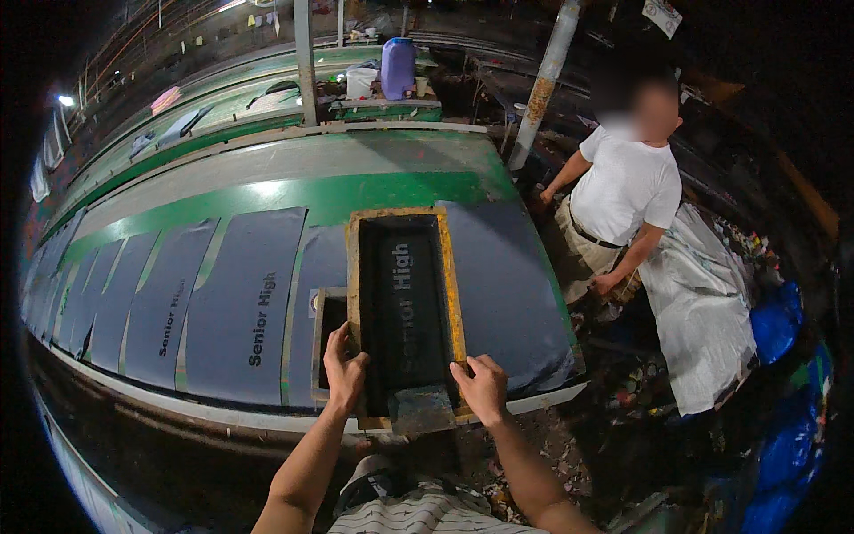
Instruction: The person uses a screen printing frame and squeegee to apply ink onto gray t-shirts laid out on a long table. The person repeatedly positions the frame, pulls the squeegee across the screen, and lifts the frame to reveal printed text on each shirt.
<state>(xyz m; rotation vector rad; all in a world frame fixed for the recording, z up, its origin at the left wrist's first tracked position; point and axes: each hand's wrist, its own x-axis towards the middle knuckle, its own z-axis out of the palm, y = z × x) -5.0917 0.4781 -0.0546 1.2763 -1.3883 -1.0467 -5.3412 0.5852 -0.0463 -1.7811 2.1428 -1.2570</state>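
A long screen-printing frame (pixel 453 294) with yellowed edges lies on the green-topped table, its dark mesh showing faint lettering. My left hand (pixel 345 372) is closed on the frame's near left side, beside a smaller frame (pixel 318 356) that partly hides behind it. With thumb and fingers, my right hand (pixel 481 388) grips the near right edge. A flat grey squeegee (pixel 422 410) rests at the frame's near end, between my hands. Left of the frames lies a blue-grey fabric panel (pixel 245 303) with dark printed lettering; a plain panel (pixel 507 294) spreads out on the right.
Several more fabric panels (pixel 169 303) line the table (pixel 356 151) to the left. Another person (pixel 627 178) in a white shirt stands at its right end, near a white sack (pixel 703 311). Metal posts (pixel 544 84) rise behind. A purple jug (pixel 398 69) stands farther back.
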